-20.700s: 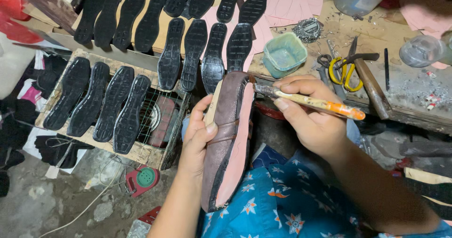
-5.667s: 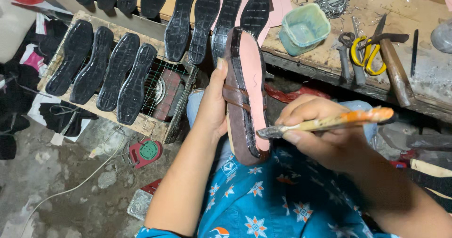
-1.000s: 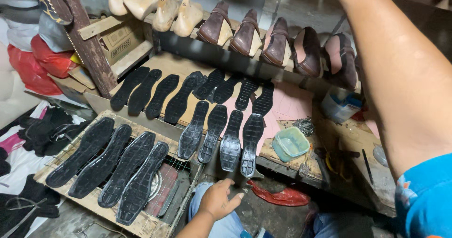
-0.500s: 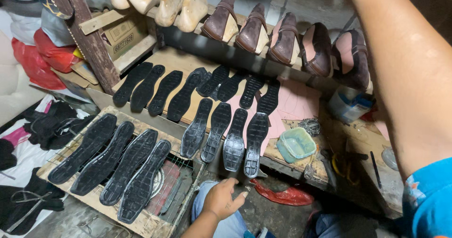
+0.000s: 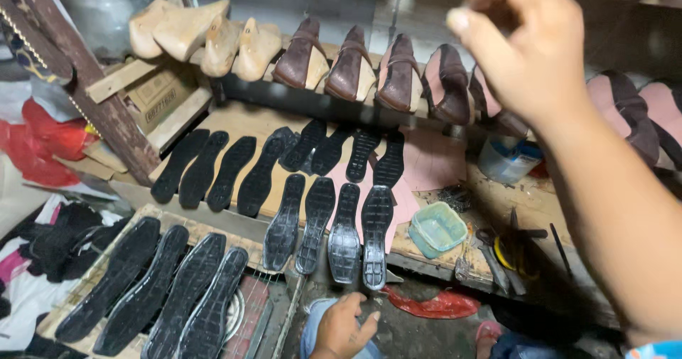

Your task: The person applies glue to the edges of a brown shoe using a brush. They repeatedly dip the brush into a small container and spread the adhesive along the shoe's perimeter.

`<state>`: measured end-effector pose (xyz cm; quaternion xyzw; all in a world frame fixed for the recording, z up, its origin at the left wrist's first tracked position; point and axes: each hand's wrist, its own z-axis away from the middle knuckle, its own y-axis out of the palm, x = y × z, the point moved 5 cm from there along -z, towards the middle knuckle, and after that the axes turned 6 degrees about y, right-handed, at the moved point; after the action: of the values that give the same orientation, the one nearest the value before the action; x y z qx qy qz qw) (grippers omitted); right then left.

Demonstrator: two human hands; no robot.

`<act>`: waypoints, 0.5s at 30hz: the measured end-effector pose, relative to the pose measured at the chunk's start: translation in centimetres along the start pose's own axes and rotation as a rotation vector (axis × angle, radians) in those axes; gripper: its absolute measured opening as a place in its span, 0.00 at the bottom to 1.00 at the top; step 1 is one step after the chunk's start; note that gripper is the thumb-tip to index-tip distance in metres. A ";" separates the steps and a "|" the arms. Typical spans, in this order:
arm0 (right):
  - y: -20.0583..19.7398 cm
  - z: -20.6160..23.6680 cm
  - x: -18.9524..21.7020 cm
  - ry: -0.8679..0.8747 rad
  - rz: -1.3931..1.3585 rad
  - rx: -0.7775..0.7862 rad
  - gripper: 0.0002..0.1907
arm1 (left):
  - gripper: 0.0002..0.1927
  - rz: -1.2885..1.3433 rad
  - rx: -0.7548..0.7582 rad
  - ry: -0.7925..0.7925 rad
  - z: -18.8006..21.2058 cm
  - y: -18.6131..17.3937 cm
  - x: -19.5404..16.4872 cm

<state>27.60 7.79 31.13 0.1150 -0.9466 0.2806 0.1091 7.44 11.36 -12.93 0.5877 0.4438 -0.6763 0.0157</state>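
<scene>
Head view. The right hand (image 5: 529,43) is raised at one o'clock, fingers loosely curled and holding nothing, just in front of the row of brown shoe uppers (image 5: 398,74), six counted, on the shelf. The left hand (image 5: 343,328) rests at six o'clock, half open and empty, just below four black soles (image 5: 330,224). Four more soles (image 5: 153,288) lie at seven o'clock. One green tub (image 5: 437,229) sits at four o'clock.

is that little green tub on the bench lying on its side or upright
Upright. The green tub sits on its base at the bench edge, open mouth facing up, rim fully visible. Whether anything is inside, cannot tell.
</scene>
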 end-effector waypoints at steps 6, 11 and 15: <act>-5.5 19.2 3.7 0.493 -0.489 0.359 0.06 | 0.21 -0.003 0.016 0.067 0.2 1.1 0.0; -4.5 24.0 2.5 0.710 -0.507 0.603 0.08 | 0.20 -0.033 0.003 0.048 0.2 1.4 0.1; -3.5 26.4 1.8 0.743 -0.517 0.639 0.10 | 0.20 -0.053 -0.028 0.047 0.5 1.2 -0.1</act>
<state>23.11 -10.09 11.79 0.2644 -0.6533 0.5395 0.4607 7.77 10.27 -13.58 0.5911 0.4688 -0.6564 -0.0044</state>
